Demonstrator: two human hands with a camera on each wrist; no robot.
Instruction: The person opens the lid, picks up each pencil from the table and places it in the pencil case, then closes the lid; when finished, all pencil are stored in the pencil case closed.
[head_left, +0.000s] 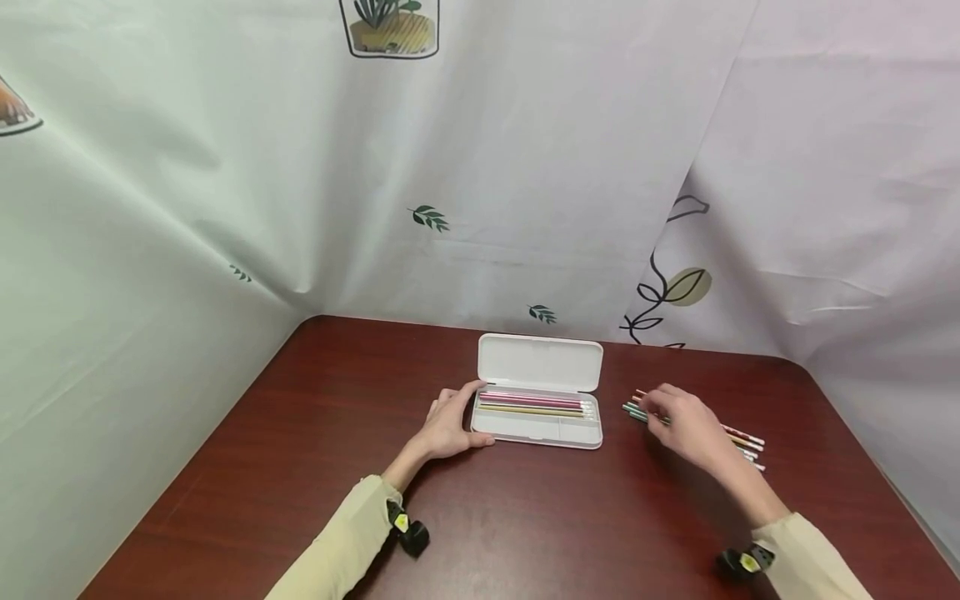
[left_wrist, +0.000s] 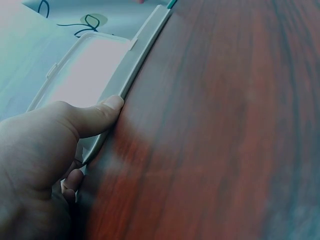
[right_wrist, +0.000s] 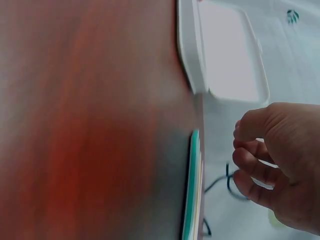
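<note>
A white pencil case (head_left: 517, 427) lies with its lid (head_left: 540, 362) raised at the back. Inside it, pink and gold pencils (head_left: 532, 403) lie side by side along the rear compartment. My left hand (head_left: 446, 427) holds the case at its left end, thumb (left_wrist: 107, 111) against the front edge and index finger at the back corner. Over a loose bunch of pencils (head_left: 744, 440) to the right of the case hovers my right hand (head_left: 686, 425). Its fingers are loosely bent with nothing between them in the right wrist view, beside a green pencil (right_wrist: 191, 187).
The dark red wooden table (head_left: 525, 517) has rounded far corners. Behind and beside it hangs a pale curtain (head_left: 525, 167) printed with leaves. The case's front strip has small compartments, divided by a low wall (head_left: 559, 428).
</note>
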